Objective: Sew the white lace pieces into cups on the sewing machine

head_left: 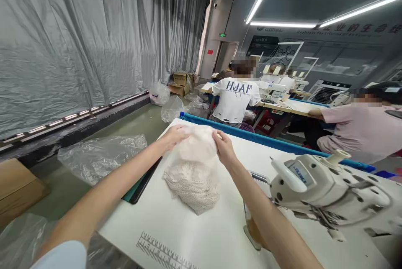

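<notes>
A cream garment piece point(196, 177) hangs down onto the white tabletop, smooth and thin at the top, with a lacy openwork part bunched below. My left hand point(176, 136) is closed on its upper left edge, slightly blurred. On the opposite upper edge, my right hand point(223, 147) pinches the thin cloth between thumb and fingers. Both arms reach forward over the white table point(125, 229). The garment's exact kind cannot be made out.
A white sewing machine point(323, 189) stands at the right. Ruler markings point(163, 252) run along the near tabletop. A dark flat object with a teal surface point(143, 185) lies at the left edge. Plastic bags point(103, 154) and a cardboard box point(20, 189) are on the floor. Co-workers point(237, 97) sit ahead.
</notes>
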Available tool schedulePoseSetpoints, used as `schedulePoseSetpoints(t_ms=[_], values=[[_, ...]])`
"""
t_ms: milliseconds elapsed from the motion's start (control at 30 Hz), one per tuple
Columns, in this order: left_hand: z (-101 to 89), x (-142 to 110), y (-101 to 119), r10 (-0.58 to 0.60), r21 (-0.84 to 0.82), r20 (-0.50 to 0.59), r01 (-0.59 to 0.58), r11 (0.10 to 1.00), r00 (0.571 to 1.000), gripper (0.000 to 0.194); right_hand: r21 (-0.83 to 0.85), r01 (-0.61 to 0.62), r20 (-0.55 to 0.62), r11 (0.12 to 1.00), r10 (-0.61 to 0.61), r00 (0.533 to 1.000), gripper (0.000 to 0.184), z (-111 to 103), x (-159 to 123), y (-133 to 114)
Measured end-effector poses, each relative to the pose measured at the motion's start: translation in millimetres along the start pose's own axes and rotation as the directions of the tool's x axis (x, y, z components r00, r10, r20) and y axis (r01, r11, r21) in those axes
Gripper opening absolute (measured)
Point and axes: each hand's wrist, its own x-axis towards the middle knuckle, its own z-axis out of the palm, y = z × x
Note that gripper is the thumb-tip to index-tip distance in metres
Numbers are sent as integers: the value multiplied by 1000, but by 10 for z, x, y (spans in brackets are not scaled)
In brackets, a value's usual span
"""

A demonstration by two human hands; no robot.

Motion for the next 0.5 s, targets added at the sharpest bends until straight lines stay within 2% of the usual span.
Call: schedulePoseSetpoints(t_ms=[100, 167, 233, 333, 400, 500], values=[[70, 464, 21, 69, 327, -76, -40, 944, 995, 65, -158, -4, -132, 987, -18, 991, 32, -64, 445, 100], [107, 661, -40, 125, 530, -77, -65, 846, 989, 67, -274, -50, -195, 960, -4, 981, 33, -117, 647, 193], [130, 759, -175, 139, 688, -20, -87, 721, 990, 63, -385, -112, -232, 916, 21, 972, 33, -164, 750, 308], [142, 781, -430, 77, 827, 82, -111, 551, 994, 50, -526, -185, -260, 830, 50, 964, 32, -219, 750, 472], [137, 768, -552, 39, 874, 112, -117, 472, 993, 46, -593, -208, -266, 778, 55, 962, 31, -252, 690, 551], [127, 739, -575, 60, 910, 115, -129, 395, 992, 47, -646, -198, -260, 737, 32, 965, 31, -294, 557, 629]])
